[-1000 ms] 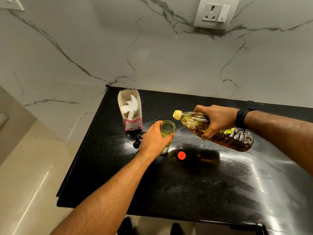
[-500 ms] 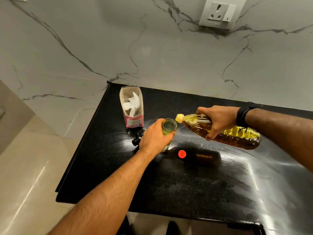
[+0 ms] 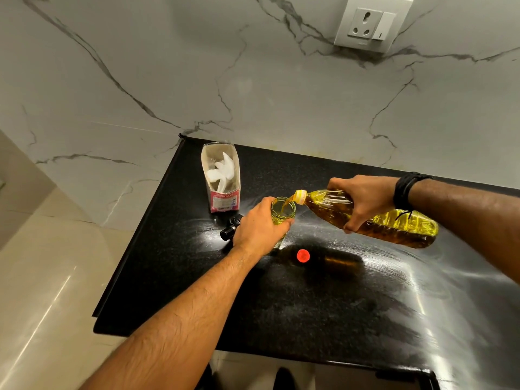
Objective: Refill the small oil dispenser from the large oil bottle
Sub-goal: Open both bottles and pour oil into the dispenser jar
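My right hand [image 3: 365,202] grips the large oil bottle [image 3: 371,220], its long axis almost level, mouth pointing left over the small oil dispenser [image 3: 282,213]. My left hand [image 3: 260,228] holds that dispenser upright on the worktop [image 3: 337,305].

Dim warm indoor light, overhead glare streaks on glossy black stone countertop [image 3: 351,313], sharp focus, wide-angle bending at edges
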